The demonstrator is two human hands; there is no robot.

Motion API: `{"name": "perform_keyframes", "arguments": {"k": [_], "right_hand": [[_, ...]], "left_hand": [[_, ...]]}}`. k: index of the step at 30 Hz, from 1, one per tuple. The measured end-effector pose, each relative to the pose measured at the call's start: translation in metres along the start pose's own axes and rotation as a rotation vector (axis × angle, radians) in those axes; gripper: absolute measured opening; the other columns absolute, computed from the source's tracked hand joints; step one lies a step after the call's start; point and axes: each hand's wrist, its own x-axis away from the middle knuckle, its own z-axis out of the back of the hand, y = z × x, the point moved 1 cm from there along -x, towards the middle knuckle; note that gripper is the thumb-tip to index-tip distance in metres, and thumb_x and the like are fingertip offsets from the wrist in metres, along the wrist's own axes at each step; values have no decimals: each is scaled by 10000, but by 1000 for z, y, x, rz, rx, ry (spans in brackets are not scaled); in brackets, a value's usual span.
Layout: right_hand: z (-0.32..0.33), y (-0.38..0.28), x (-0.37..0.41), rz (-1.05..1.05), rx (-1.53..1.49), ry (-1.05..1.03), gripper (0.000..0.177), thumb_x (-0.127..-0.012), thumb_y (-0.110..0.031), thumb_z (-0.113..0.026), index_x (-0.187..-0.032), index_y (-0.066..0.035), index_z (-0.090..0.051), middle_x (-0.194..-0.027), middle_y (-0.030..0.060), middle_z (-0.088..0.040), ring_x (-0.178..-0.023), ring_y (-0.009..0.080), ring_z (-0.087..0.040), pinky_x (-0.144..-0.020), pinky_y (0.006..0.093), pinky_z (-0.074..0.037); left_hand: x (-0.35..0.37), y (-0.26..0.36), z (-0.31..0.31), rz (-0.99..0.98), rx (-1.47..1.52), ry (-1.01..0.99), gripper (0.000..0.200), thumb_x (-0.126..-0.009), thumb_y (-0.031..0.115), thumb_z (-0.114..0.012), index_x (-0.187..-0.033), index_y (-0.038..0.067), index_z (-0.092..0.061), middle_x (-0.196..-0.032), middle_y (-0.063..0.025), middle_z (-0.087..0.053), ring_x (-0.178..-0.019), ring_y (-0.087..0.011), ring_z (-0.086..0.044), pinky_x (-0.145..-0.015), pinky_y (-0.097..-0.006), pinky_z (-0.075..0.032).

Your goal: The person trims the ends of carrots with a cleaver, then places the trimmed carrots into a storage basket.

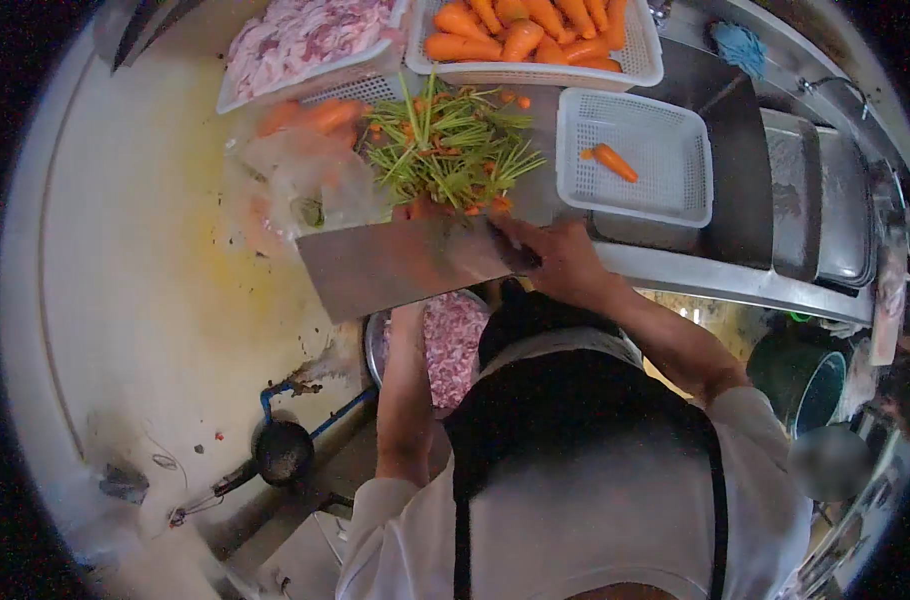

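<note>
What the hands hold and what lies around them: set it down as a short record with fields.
Right hand: closed on the handle of a broad cleaver
Left hand: mostly hidden behind the blade; its hold cannot be told
Just beyond blade: heap of carrot greens
Left of greens: clear plastic bag, carrots in or by it
Right of greens: small white basket with a single carrot
Farther back: carrot basket, heaped; meat basket, heaped
Below blade: metal bowl of cut meat
</note>
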Motion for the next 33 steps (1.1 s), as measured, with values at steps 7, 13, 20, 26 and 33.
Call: {"name": "perform_keyframes", "arguments": {"k": [7, 13, 20, 26, 33], "right_hand": [[-11, 9, -1, 88, 91, -42, 515, -742, -121, -691, -1246, -160, -594, -694, 164, -642, -618, 357, -638, -565, 445, -501], [-9, 3, -5, 53, 115, -149, 605, -724, -141, -676, -1311, -161, -532, -708, 178, -641, -645, 382, -633, -594, 481, -499], [-26, 2, -26, 54, 146, -213, 549, -792, -191, -637, -1322, -139, -508, -796, 202, -658, -712, 401, -635, -655, 519, -497], [-55, 70, -42, 194, 343, -43, 364, -850, -213, -597, -1199, -114, -606, -868, 223, -664, -768, 412, -635, -674, 518, -505], [-47, 48, -45, -16, 170, -188, 324, -829, -221, -638, -1136, -119, -649, -837, 207, -668, -764, 389, -650, -681, 479, -520]], "left_hand": [[13, 43, -19, -187, -735, 27, 573, -736, 186, -650, -1250, -16, -498, -1045, -153, -594, -864, -348, -546, -787, -431, -483], [20, 27, -3, -380, -828, 24, 482, -737, 182, -656, -1180, 17, -561, -1021, -157, -612, -896, -320, -580, -780, -400, -492], [41, 22, 16, -131, -736, 52, 429, -719, 161, -677, -1117, 26, -590, -999, -154, -633, -898, -309, -605, -779, -373, -498], [46, 109, 10, 14, -398, 93, 396, -636, 49, -730, -1003, 17, -585, -923, -130, -667, -857, -244, -655, -786, -321, -499], [40, 80, 24, 34, -335, 155, 418, -610, -8, -738, -1000, 10, -589, -885, -123, -662, -856, -198, -656, -776, -315, -502]]}}
